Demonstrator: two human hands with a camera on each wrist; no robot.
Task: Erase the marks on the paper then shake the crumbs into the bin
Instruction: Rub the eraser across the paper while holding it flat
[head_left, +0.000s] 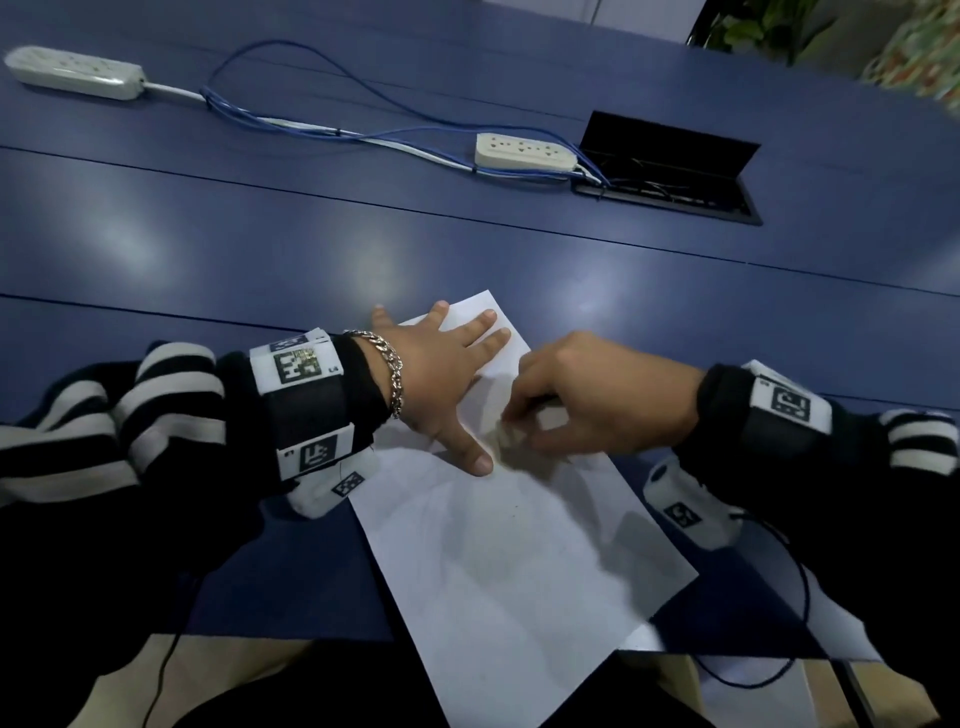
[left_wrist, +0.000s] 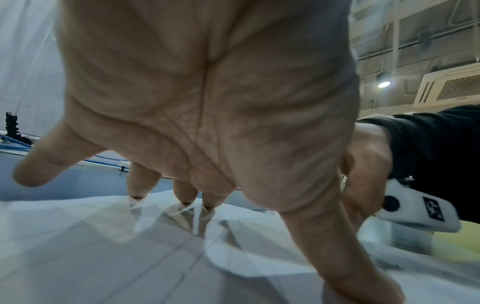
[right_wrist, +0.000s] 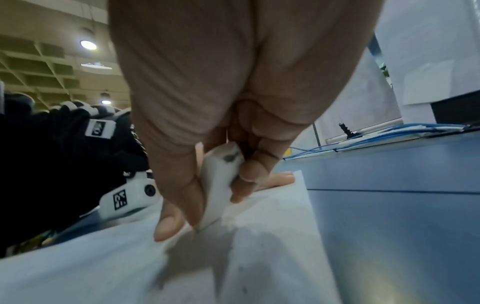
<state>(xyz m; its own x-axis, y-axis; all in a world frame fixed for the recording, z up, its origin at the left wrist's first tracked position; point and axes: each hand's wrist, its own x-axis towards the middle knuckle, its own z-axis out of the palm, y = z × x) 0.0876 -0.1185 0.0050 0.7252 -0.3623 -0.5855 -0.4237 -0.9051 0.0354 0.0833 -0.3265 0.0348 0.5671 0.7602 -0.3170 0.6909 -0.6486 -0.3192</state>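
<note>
Here the sheet of paper lies on the blue table, its near end overhanging the edge. The left hand presses it flat with fingers straight and spread. The right hand pinches a white eraser, its tip touching the sheet.

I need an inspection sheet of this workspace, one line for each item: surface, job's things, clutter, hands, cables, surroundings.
Surface: blue table, open cable hatch.
Job's things: white paper lies flat, near end over the table edge; eraser touches it; bin not seen.
Clutter: two power strips.
Hands: left hand presses the paper, fingers spread; right hand pinches the eraser.
Cables: blue and white cables between the strips.
Surroundings: plant beyond the table.
</note>
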